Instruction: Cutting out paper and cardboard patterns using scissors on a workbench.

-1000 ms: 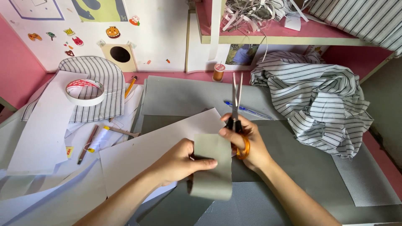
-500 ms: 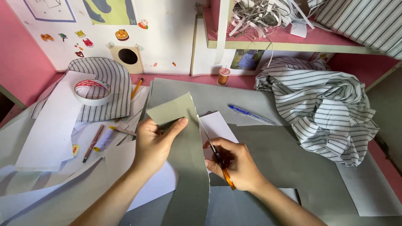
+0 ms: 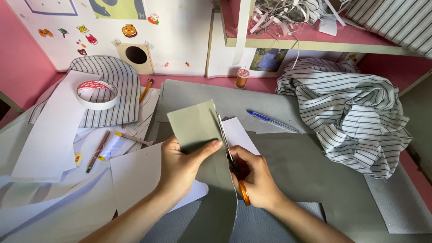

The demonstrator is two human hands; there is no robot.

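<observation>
My left hand (image 3: 182, 167) grips a long grey card strip (image 3: 196, 127), thumb on top, holding it raised over the table. My right hand (image 3: 257, 179) holds orange-handled scissors (image 3: 230, 153). Their blades run up along the strip's right edge, against a white paper piece (image 3: 240, 135) just to the right. The strip's lower end hangs down between my forearms.
Large grey sheets (image 3: 288, 153) cover the table. A blue pen (image 3: 272, 121) lies to the right, near a crumpled striped cloth (image 3: 355, 112). At left are a tape roll (image 3: 96, 94), white paper pieces (image 3: 49, 135), pencils (image 3: 145, 91) and a thread spool (image 3: 110, 146). An orange spool (image 3: 242, 78) stands at the back.
The grey strip has been lifted and turned upright. My right hand brought the scissors from pointing far away to lying along the strip's right edge; the left hand shifted its grip higher.
</observation>
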